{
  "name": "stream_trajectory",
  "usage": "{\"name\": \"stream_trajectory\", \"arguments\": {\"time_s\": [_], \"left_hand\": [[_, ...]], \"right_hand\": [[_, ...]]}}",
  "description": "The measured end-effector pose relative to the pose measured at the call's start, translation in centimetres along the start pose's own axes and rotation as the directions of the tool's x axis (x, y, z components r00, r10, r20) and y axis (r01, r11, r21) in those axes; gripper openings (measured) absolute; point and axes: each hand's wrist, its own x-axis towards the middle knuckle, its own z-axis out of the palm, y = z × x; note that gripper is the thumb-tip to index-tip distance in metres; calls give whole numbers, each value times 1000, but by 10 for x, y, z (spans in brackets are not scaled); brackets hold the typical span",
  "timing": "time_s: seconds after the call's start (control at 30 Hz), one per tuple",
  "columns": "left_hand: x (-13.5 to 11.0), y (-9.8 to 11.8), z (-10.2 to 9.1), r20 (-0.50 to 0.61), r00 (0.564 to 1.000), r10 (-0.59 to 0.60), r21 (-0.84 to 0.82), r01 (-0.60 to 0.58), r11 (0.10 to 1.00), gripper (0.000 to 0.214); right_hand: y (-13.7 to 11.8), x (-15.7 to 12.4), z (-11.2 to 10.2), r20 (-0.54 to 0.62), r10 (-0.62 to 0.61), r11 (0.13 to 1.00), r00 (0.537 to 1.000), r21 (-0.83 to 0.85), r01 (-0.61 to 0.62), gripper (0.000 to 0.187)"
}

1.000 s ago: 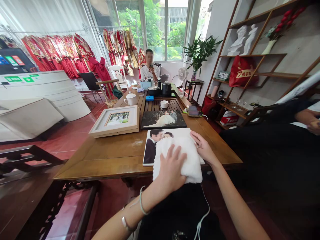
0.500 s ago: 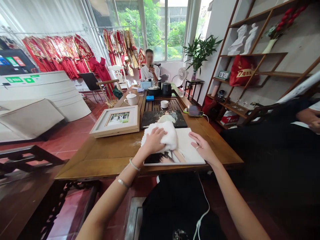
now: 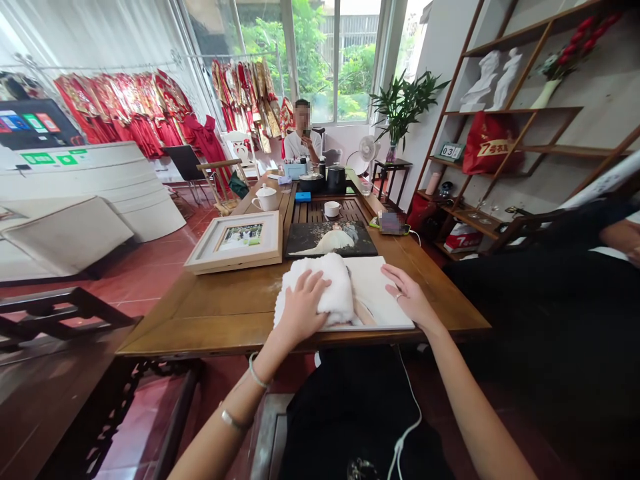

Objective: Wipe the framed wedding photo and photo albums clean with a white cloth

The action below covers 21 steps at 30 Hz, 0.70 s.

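Observation:
My left hand (image 3: 305,303) is closed over a thick white towel (image 3: 341,283), its fingers bent on the cloth. The towel is pressed on a pale photo panel (image 3: 373,272) at the table's near edge and covers its left part. At the panel's right edge lies my right hand (image 3: 411,297), fingers stretched and slightly apart, holding the side without gripping around it. Behind the panel rests a dark picture panel (image 3: 300,239) with a white dress in it. To the left, a framed photo (image 3: 240,237) lies on the table.
On the wooden table (image 3: 200,313) stand a white lidded cup (image 3: 265,198), a small white cup (image 3: 333,209), a blue box (image 3: 303,197) and a phone (image 3: 393,223) with a cable. A person (image 3: 303,140) sits at the far end. Another person's arm (image 3: 623,237) shows at right.
My left hand has drawn the towel toward me and a little left, down to the panel's near edge. More of the dark picture behind shows. My right hand stays at the panel's edge.

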Motion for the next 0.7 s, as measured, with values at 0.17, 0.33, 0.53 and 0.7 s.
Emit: {"name": "stream_trajectory", "arguments": {"time_s": [0.17,0.33,0.53,0.7], "left_hand": [[-33,6,2,-41,999,-30,-38,28,999,62],[-36,9,1,-29,998,-53,-63,52,997,62],[-40,11,2,-43,995,-89,-115,84,990,61],[-45,-2,4,-120,991,-59,-238,29,971,59]], "right_hand": [[2,1,0,-50,-28,1000,998,4,29,50],[-18,-4,-15,-160,-116,983,980,-157,91,46],[-64,-44,-3,137,-287,818,948,-481,317,54],[-70,-64,33,411,-281,651,867,-583,487,76]]}}
